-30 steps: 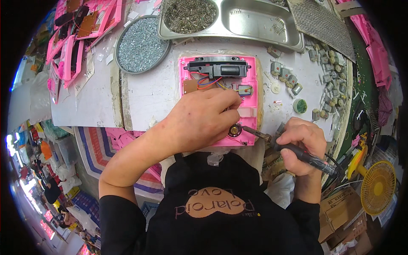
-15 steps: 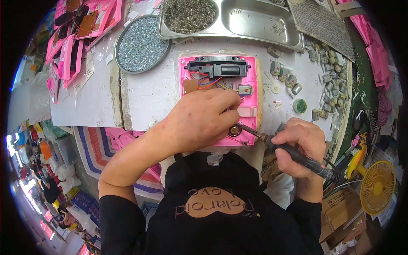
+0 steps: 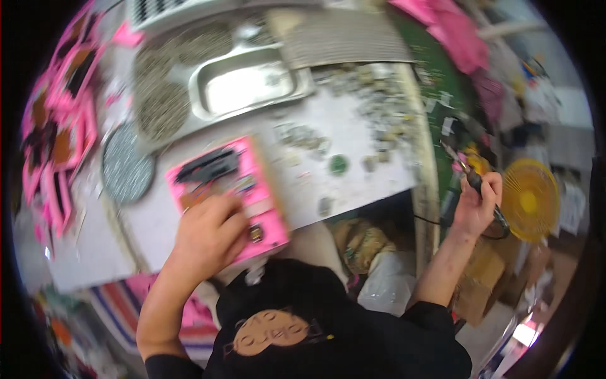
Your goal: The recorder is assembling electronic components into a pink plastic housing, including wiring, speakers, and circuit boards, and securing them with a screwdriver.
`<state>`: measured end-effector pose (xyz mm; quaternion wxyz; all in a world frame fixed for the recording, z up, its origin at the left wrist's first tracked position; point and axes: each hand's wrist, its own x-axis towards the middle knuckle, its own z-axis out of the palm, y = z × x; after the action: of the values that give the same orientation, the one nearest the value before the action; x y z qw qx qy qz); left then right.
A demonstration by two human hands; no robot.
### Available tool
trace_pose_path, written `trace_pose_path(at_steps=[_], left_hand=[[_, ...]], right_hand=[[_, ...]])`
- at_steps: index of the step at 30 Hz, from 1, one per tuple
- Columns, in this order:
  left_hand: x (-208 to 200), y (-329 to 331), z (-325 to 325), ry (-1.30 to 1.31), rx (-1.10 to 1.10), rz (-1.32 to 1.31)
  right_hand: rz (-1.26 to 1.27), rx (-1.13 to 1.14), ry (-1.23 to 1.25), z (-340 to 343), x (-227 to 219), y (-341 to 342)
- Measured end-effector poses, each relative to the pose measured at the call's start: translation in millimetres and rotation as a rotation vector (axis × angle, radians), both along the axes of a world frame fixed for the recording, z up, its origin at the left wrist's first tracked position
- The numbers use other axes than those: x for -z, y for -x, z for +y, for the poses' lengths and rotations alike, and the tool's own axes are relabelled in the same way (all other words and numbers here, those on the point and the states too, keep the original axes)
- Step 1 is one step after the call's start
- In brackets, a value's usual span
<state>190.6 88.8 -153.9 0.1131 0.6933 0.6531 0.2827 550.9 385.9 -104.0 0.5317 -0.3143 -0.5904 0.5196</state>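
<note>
The left hand (image 3: 211, 237) lies over the lower left of the pink case (image 3: 268, 218), fingers curled; whether they pinch anything, I cannot tell. The case sits at the table's (image 3: 369, 180) front edge, below the steel tray (image 3: 305, 82). Beyond the table's right edge, the right hand (image 3: 478, 205) grips the iron (image 3: 474, 180) near the yellow fan (image 3: 529, 199)
</note>
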Motion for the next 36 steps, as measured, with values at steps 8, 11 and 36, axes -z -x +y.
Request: trace_pose_path(at_steps=[8,11,36], left_hand=[[-1.2,-8.4,4.7,-0.048,-0.011,0.014],[-0.1,-4.4,-2.5,-0.056,-0.015,0.025],[3.8,4.9,-25.1,-0.225,-0.163,0.033]], right_hand=[[-0.275,0.631,-0.263,54.7,-23.9,-63.1],[-0.359,0.570,-0.111,101.1,-1.9,-58.2],[-1.041,-0.609,-0.615,-125.3,29.1,244.8]])
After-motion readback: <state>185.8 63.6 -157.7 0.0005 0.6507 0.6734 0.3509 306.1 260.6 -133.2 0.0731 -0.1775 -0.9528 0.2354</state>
